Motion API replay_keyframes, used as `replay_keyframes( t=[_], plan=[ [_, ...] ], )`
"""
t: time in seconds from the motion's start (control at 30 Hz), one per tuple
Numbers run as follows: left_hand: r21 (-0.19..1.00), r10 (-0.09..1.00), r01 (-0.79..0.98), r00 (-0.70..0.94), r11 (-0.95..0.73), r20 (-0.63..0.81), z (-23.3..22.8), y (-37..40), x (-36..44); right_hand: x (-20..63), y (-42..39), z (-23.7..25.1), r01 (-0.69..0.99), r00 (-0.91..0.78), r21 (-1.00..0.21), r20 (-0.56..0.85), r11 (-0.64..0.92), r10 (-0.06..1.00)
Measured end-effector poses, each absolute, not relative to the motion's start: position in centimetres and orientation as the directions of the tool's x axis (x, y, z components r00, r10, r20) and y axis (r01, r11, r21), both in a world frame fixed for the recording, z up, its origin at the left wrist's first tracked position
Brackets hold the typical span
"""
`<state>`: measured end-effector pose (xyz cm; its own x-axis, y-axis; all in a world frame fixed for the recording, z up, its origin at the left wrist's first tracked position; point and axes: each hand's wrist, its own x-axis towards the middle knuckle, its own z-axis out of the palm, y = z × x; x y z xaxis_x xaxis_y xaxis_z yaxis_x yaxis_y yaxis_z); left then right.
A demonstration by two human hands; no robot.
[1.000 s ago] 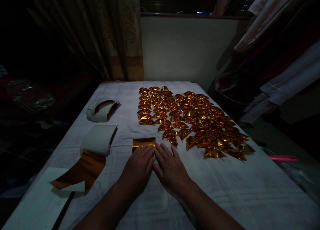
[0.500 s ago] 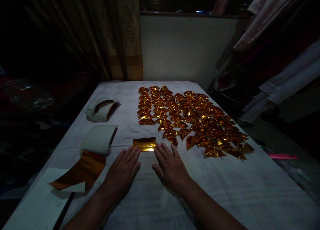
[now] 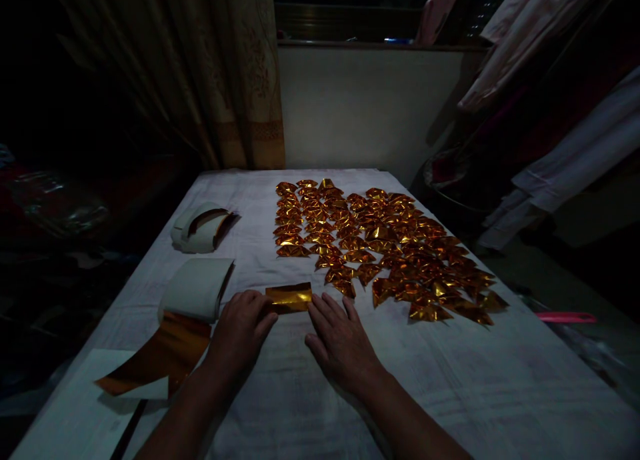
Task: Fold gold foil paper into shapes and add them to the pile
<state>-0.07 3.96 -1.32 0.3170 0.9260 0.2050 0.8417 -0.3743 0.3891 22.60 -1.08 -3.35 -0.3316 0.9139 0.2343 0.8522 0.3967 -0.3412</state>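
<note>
A folded strip of gold foil paper (image 3: 289, 298) lies on the white cloth in front of me. My left hand (image 3: 243, 330) has its fingers curled at the strip's left end, closed on that edge. Stretched flat, my right hand (image 3: 343, 343) touches the right end with its fingertips. To the left of my left hand, a loose orange-gold foil sheet (image 3: 163, 353) with a white underside lies bent beside a curved stack of pale paper sheets (image 3: 195, 290). Beyond the strip and to its right are many folded gold foil pieces (image 3: 370, 237), partly in rows.
A second curled paper stack (image 3: 203, 230) sits at the back left of the cloth-covered table (image 3: 450, 393). At the front left lies a flat white board or sheet (image 3: 70, 407). A curtain (image 3: 240, 80) hangs behind; clothes (image 3: 575, 153) hang at the right.
My left hand has gone from lying flat to curled fingers at the strip's left end. The right hand stays flat in place. The whole view has tilted slightly upward.
</note>
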Motion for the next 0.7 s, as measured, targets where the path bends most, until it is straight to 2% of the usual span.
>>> replay_keyframes(
  t=[0.13, 0.23, 0.4, 0.6, 0.7],
  plan=[
    [0.451, 0.925, 0.808, 0.308, -0.378, 0.223, -1.7, 3.7, -0.3, 22.8, -1.1, -3.9, 0.848, -0.338, -0.316, 0.297, 0.426, 0.893],
    [0.505, 0.913, 0.762, 0.307, -0.405, 0.269, -1.8, 3.5, -0.2, 23.1, -1.0, -4.4, 0.83, -0.323, -0.309, 0.41, 0.463, 0.853],
    [0.63, 0.912, 0.66, 0.268, -0.409, 0.311, -1.4, 3.0, 0.3, 23.5, -0.5, -5.0, 0.794, -0.23, -0.359, 0.571, 0.491, 0.788],
    [0.842, 0.984, 0.514, 0.142, -0.165, 0.106, -0.4, 2.5, 1.0, 23.6, 0.0, -4.5, 0.746, -0.123, -0.457, 0.62, 0.484, 0.775],
    [0.911, 0.994, 0.401, 0.079, -0.098, 0.072, -0.4, 2.7, 1.3, 23.4, -0.2, -3.9, 0.698, -0.107, -0.519, 0.606, 0.494, 0.788]
  ],
)
